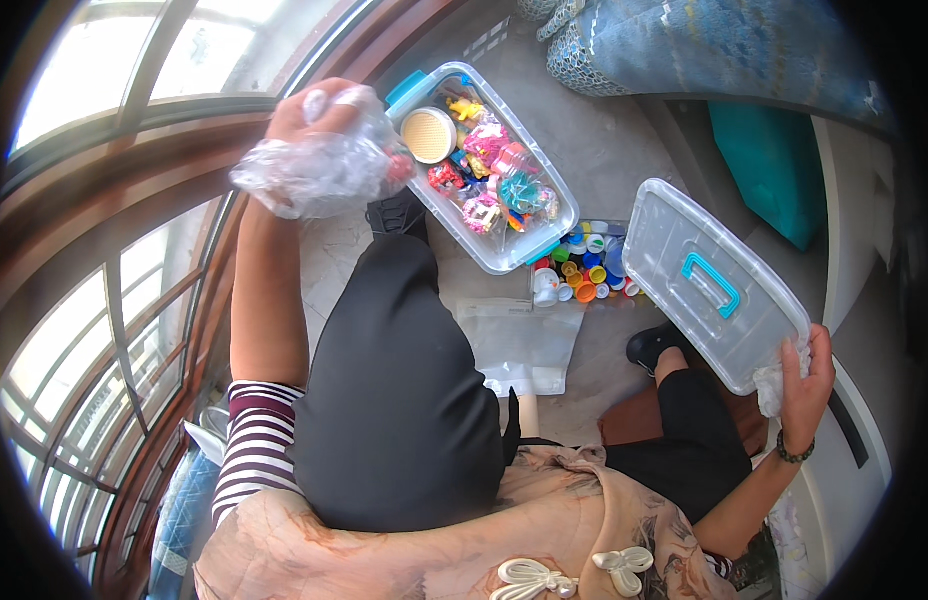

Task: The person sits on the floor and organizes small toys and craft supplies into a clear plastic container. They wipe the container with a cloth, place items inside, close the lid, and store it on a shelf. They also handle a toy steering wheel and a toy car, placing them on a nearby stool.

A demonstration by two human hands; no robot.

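Observation:
Raised at the left of the open box, my left hand grips a crumpled clear plastic bag with something reddish at its right end. The clear plastic storage box has turquoise latches and holds small colourful toys and bagged trinkets. A round woven-topped piece lies at its left side. On the right, my right hand holds the edge of a clear lid with a turquoise handle. A white crumpled tissue or wrap is pinched in the same hand.
Below the box sits a container of assorted bottle caps. A flat clear zip bag lies on the grey floor between my legs. A wood-framed window runs along the left; a blue-covered bed or seat and a teal item stand at upper right.

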